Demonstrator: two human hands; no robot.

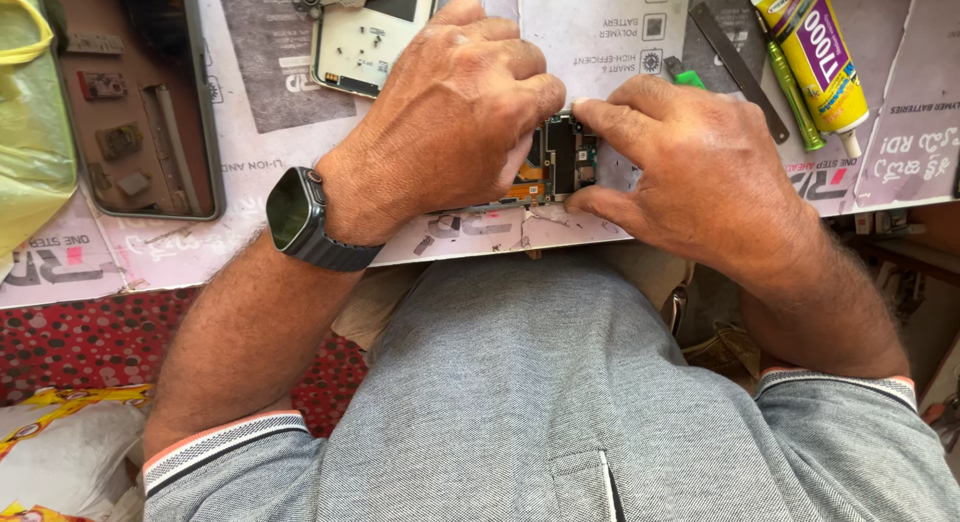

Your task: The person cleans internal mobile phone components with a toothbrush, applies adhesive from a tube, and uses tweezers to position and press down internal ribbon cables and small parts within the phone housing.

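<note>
Both hands meet over an opened phone [556,162] lying near the front edge of the counter [250,242], just ahead of the person's chest; its circuit board and orange parts show only in the gap between the hands. The left hand [445,117] is curled closed over the phone's left part, fingers folded down on it and thumb pressed at its near side; a dark watch [300,217] sits on that wrist. The right hand [690,172] is closed in a pinch, its fingertips [600,117] touching the phone's right end at the far corner, the thumb low at the near edge. The phone's long axis seems to run left to right, though most of it is hidden under the left hand; so the exposed board lies between the two hands, right of the left knuckles and left of the right fingertips, both hands equally close and in contact.

Farther back lie a pale phone frame [365,32], a dark tray of small parts [140,102] well to the left, a yellow glue tube [815,57] to the right, a green tool [795,97] beside it, and a flat metal strip [735,67].
</note>
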